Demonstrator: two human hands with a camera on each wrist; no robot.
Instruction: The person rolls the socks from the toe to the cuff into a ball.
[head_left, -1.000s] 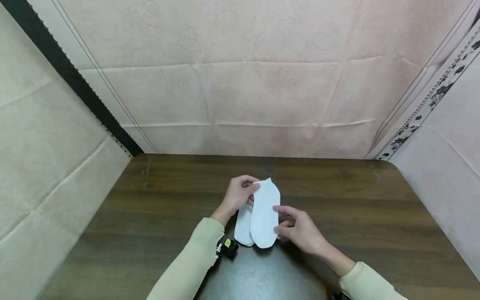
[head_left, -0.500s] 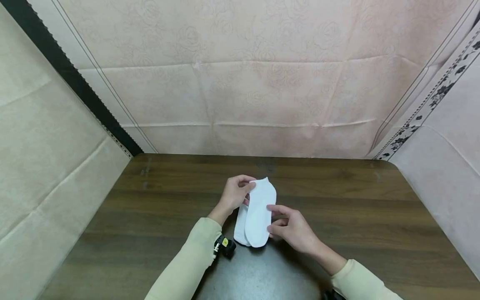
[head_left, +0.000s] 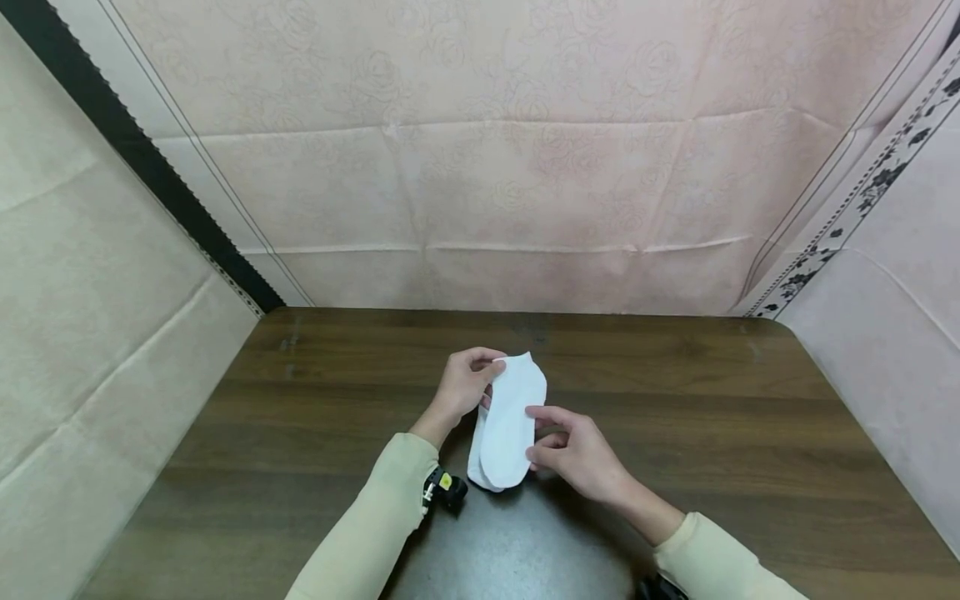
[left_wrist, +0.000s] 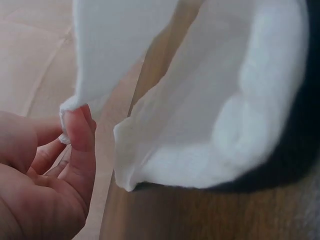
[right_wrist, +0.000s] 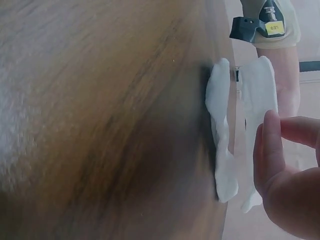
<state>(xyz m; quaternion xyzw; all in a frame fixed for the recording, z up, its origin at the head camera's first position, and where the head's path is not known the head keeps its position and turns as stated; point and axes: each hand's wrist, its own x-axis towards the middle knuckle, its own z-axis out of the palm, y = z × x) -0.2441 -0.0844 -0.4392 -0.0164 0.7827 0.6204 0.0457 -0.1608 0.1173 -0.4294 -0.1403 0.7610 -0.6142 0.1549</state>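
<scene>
Two white socks lie one over the other at the middle of the table. My left hand (head_left: 462, 388) pinches the upper sock (head_left: 512, 425) at its cuff corner, between thumb and fingers. Along the same sock's right edge, my right hand (head_left: 579, 454) grips with its thumb and fingertips. Mostly covered in the head view, the lower sock (head_left: 476, 463) rests on the tabletop. From the right wrist, a gap shows between the raised upper sock (right_wrist: 258, 87) and the lower sock (right_wrist: 220, 140). The left wrist view has the lower sock (left_wrist: 200, 115) puffed and close to the camera.
The brown wooden table (head_left: 360, 392) reaches back to a pale patterned cloth (head_left: 510, 183). Cloth also hangs at both sides. A small black camera (head_left: 450, 490) is strapped on the left wrist, close to the socks.
Both hands have shifted slightly left with the upper sock, which now covers more of the lower sock. The lower sock has stayed in place.
</scene>
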